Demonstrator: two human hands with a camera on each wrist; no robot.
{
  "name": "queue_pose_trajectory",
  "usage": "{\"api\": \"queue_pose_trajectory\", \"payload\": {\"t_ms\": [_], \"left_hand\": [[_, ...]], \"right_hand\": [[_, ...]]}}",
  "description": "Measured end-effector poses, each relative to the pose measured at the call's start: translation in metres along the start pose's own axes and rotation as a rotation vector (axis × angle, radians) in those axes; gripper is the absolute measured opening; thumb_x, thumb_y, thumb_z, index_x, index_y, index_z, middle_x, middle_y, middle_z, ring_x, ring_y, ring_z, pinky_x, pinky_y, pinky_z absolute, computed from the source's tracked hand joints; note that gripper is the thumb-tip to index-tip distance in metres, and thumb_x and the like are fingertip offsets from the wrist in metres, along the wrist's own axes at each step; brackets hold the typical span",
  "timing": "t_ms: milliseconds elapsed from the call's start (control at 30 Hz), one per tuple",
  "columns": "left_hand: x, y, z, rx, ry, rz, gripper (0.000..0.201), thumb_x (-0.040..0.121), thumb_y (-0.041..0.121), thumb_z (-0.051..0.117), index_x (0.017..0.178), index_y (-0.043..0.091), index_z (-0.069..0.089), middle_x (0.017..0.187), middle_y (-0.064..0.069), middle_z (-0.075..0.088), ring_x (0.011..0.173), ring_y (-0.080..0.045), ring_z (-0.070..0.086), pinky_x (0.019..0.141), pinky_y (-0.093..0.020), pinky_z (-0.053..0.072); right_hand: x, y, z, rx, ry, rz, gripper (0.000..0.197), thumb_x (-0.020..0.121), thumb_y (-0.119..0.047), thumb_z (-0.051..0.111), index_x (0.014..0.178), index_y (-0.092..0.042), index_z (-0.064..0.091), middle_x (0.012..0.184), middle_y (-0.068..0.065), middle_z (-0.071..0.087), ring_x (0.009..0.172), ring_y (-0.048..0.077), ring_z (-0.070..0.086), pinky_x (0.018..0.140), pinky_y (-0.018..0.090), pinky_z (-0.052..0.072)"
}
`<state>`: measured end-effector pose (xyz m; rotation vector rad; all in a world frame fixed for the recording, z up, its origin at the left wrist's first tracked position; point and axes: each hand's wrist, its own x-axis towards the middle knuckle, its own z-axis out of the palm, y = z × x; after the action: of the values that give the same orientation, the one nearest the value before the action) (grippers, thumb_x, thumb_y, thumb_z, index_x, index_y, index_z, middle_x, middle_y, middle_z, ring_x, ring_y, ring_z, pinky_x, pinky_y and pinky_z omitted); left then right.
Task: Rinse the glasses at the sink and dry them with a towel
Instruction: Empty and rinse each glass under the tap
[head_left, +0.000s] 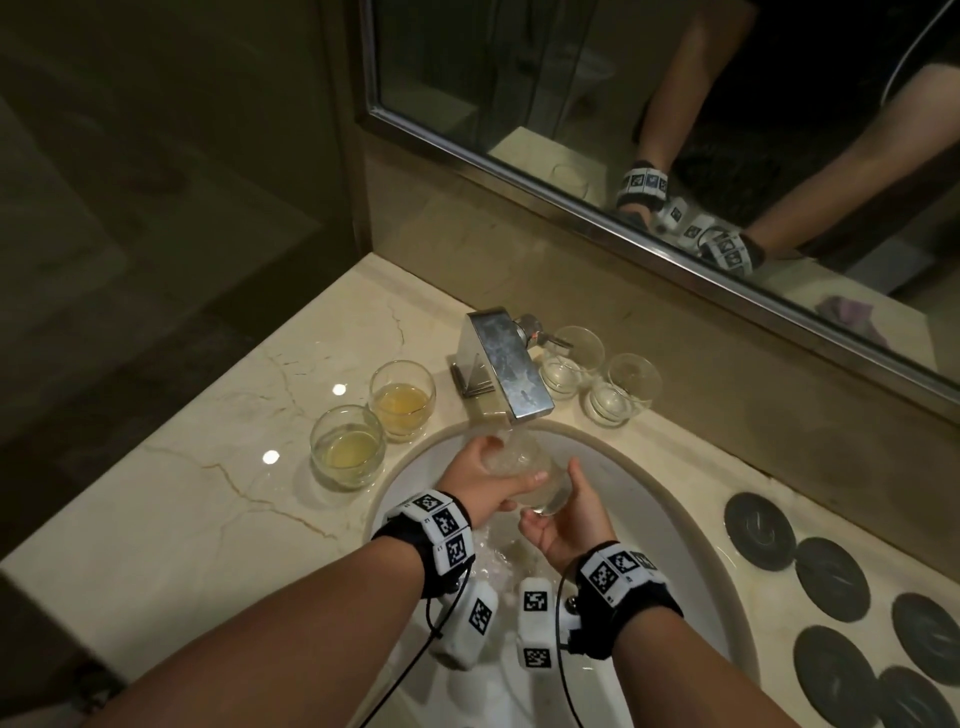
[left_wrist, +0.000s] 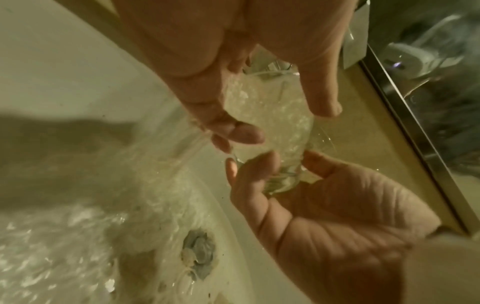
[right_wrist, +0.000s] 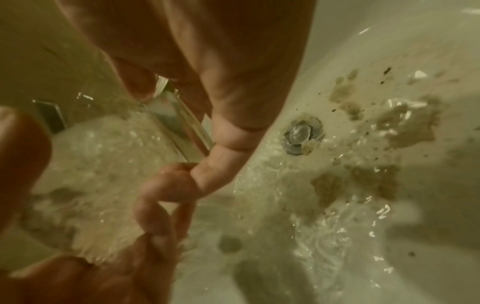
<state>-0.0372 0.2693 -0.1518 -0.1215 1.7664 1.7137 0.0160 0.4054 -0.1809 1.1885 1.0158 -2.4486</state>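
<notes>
A clear glass (head_left: 530, 452) is held tilted under the running faucet (head_left: 504, 364), over the white sink (head_left: 691, 519). My left hand (head_left: 506, 465) grips its upper part from the left. My right hand (head_left: 556, 499) cups and pinches its thick base from below. In the left wrist view the glass (left_wrist: 275, 139) is full of bubbling water, between the left hand (left_wrist: 283, 121) above and the right hand (left_wrist: 288, 162) below. In the right wrist view water spills from the glass (right_wrist: 103, 160) past the right hand (right_wrist: 176, 131) and the left fingers (right_wrist: 155, 216).
Two glasses with yellow liquid (head_left: 400, 397) (head_left: 348, 447) stand left of the faucet. Two clear glasses (head_left: 571, 361) (head_left: 623, 389) stand to its right by the wall. Several dark round coasters (head_left: 758, 530) lie on the counter at right. The drain (left_wrist: 198, 253) is under flowing water. A mirror (head_left: 675, 130) rises behind.
</notes>
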Motion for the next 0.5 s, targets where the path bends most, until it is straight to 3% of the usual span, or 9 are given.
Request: {"api": "queue_pose_trajectory", "payload": {"t_ms": [67, 100, 167, 233, 267, 367, 433, 500], "left_hand": [[0.001, -0.002, 0.0, -0.025, 0.008, -0.007, 0.066, 0.07, 0.032, 0.085, 0.125, 0.024, 0.049, 0.129, 0.006, 0.048, 0.093, -0.017, 0.068, 0.085, -0.035, 0.058], [0.002, -0.004, 0.0, -0.058, 0.001, -0.012, 0.067, 0.07, 0.031, 0.085, 0.126, 0.024, 0.049, 0.131, 0.005, 0.049, 0.096, -0.018, 0.068, 0.086, -0.035, 0.058], [0.003, -0.007, -0.001, -0.109, -0.029, -0.018, 0.072, 0.07, 0.025, 0.085, 0.131, 0.022, 0.047, 0.131, 0.001, 0.051, 0.104, -0.021, 0.066, 0.085, -0.034, 0.058], [0.005, -0.008, -0.001, -0.107, -0.06, -0.018, 0.072, 0.07, 0.02, 0.086, 0.131, 0.022, 0.048, 0.129, -0.001, 0.054, 0.103, -0.023, 0.068, 0.082, -0.033, 0.059], [0.006, -0.008, 0.0, -0.1, -0.064, -0.014, 0.069, 0.069, 0.019, 0.086, 0.127, 0.023, 0.049, 0.129, -0.003, 0.054, 0.1, -0.023, 0.069, 0.08, -0.034, 0.059], [0.009, -0.011, 0.002, -0.113, -0.028, -0.012, 0.067, 0.065, 0.026, 0.089, 0.12, 0.023, 0.052, 0.124, -0.005, 0.058, 0.092, -0.021, 0.071, 0.079, -0.036, 0.06], [0.011, -0.012, 0.002, -0.125, -0.02, -0.022, 0.073, 0.063, 0.032, 0.089, 0.124, 0.021, 0.052, 0.126, -0.005, 0.057, 0.094, -0.02, 0.07, 0.082, -0.037, 0.059], [0.01, -0.012, 0.003, -0.142, -0.038, -0.024, 0.079, 0.064, 0.03, 0.089, 0.131, 0.021, 0.049, 0.132, -0.001, 0.05, 0.101, -0.02, 0.067, 0.085, -0.037, 0.059]], "right_hand": [[0.0, 0.001, 0.002, 0.042, 0.0, -0.016, 0.057, 0.09, -0.045, 0.054, 0.129, -0.004, 0.055, 0.099, 0.018, 0.061, 0.059, 0.024, 0.06, 0.047, 0.026, 0.054], [0.001, 0.002, 0.002, 0.045, 0.014, -0.021, 0.059, 0.089, -0.043, 0.056, 0.131, -0.002, 0.053, 0.095, 0.016, 0.061, 0.055, 0.021, 0.058, 0.045, 0.025, 0.053], [0.001, 0.004, 0.0, 0.016, 0.036, -0.019, 0.064, 0.09, -0.054, 0.052, 0.132, -0.004, 0.054, 0.081, 0.009, 0.061, 0.042, 0.013, 0.049, 0.04, 0.021, 0.048], [0.001, 0.005, -0.002, -0.028, 0.037, -0.002, 0.071, 0.088, -0.066, 0.047, 0.129, -0.009, 0.056, 0.078, 0.008, 0.065, 0.04, 0.011, 0.047, 0.039, 0.021, 0.047], [-0.001, 0.004, -0.002, -0.021, 0.026, 0.003, 0.071, 0.088, -0.066, 0.046, 0.128, -0.008, 0.056, 0.082, 0.011, 0.067, 0.045, 0.014, 0.051, 0.041, 0.022, 0.05], [-0.003, 0.001, 0.003, 0.06, -0.006, -0.026, 0.064, 0.082, -0.045, 0.056, 0.128, 0.0, 0.053, 0.097, 0.019, 0.062, 0.066, 0.026, 0.058, 0.047, 0.025, 0.054], [-0.004, 0.0, 0.004, 0.066, 0.0, -0.053, 0.063, 0.083, -0.043, 0.058, 0.128, 0.0, 0.052, 0.091, 0.016, 0.061, 0.057, 0.021, 0.056, 0.043, 0.023, 0.051], [-0.003, -0.001, 0.0, 0.04, -0.007, -0.052, 0.06, 0.09, -0.057, 0.047, 0.121, -0.006, 0.059, 0.074, 0.007, 0.062, 0.039, 0.011, 0.046, 0.038, 0.018, 0.045]]}}
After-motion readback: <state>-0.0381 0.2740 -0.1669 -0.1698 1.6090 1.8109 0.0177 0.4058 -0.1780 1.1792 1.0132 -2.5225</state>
